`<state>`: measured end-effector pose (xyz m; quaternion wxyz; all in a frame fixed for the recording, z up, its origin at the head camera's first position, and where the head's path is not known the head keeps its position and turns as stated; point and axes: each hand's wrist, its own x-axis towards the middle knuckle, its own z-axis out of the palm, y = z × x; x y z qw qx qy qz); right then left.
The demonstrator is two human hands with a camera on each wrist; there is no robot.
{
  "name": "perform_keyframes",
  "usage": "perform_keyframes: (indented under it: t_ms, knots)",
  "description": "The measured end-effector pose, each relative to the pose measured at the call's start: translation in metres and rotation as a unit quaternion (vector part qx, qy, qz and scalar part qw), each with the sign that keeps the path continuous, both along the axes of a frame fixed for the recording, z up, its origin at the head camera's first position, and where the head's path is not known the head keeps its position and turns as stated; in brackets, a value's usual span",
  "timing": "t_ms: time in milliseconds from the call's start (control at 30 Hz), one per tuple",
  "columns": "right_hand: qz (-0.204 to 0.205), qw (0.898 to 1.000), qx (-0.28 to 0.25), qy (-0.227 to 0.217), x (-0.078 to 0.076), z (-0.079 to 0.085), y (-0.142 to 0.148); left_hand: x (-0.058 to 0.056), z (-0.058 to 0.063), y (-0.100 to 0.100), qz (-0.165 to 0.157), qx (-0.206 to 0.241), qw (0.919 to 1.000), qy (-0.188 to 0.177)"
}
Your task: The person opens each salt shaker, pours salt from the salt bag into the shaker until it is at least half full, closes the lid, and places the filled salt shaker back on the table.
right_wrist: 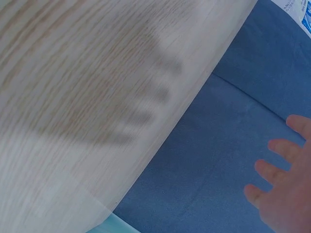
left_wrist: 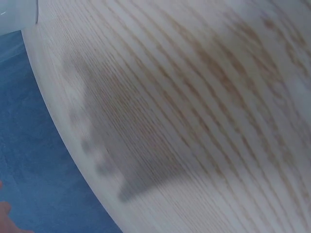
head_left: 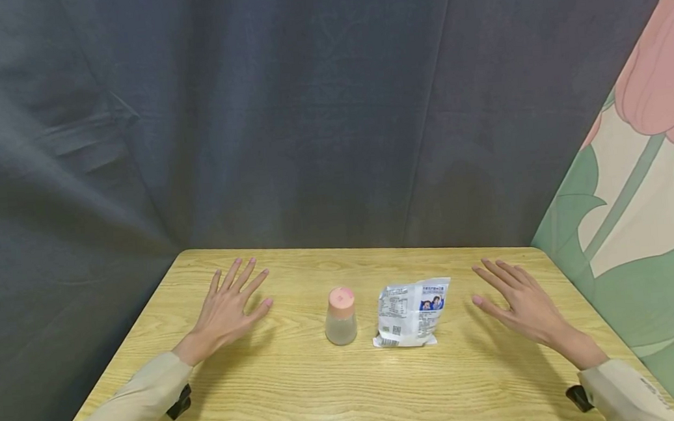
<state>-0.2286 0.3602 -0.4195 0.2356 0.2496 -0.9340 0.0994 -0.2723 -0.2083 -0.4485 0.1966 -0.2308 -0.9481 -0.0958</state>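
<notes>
Both hands are held over the wooden table with nothing in them. My left hand (head_left: 227,313) has its fingers spread, to the left of a small clear jar (head_left: 342,330) with a pink-orange cap (head_left: 341,303). To the right of that upright jar stands a white printed snack bag (head_left: 413,314), with a small blue picture near its top. My right hand (head_left: 522,305) is beyond the bag on the right, fingers straight and apart from it. In the right wrist view, fingertips (right_wrist: 272,171) show at the right edge, and the hand's shadow falls on the wood.
The light wooden table (head_left: 303,395) has rounded back corners. A dark blue-grey curtain (head_left: 307,121) hangs behind it and along the left. On the right is a wall covering (head_left: 658,266) with large pink tulips and green leaves.
</notes>
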Motion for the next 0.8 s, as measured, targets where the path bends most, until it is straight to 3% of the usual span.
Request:
perform_keyframes:
  t_ms: [800]
  knots:
    - [0.003, 1.000, -0.004, 0.024, -0.0002, 0.0021, -0.0047, -0.0007, -0.0007, 0.0004, 0.000, 0.002, 1.0000, 0.004]
